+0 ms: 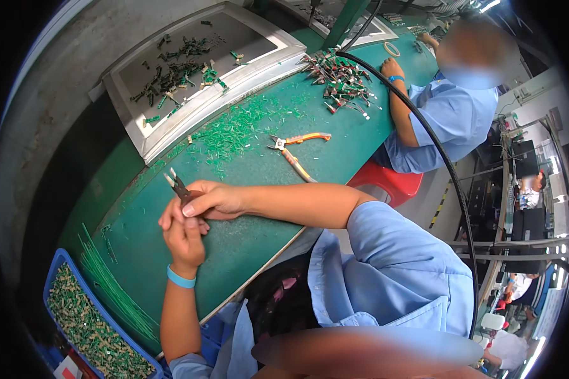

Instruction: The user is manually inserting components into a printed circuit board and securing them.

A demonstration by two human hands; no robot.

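In front of me over the green table [253, 246], my right hand [218, 199] is closed around a dark two-pronged piece [179, 187]. Its pale tips point up and left; its brownish lower part is partly covered by my fingers, so I cannot tell its kind. Just below, my left hand [186, 235], with a blue wristband, touches the right one. Its fingers are curled together, and what they pinch is hidden. Orange-handled cutting pliers [294, 150] lie spread on the table to the right. Short green clippings [234, 132] are scattered beyond my hands.
A pale-framed screen panel [278, 52] at the back carries small green boards. Black, red and white wired parts [341, 82] are heaped at the far right. Long green wires [114, 281] lie near a blue bin [99, 297] of small parts. A co-worker [430, 114] sits right; a black cable [433, 136] crosses there.
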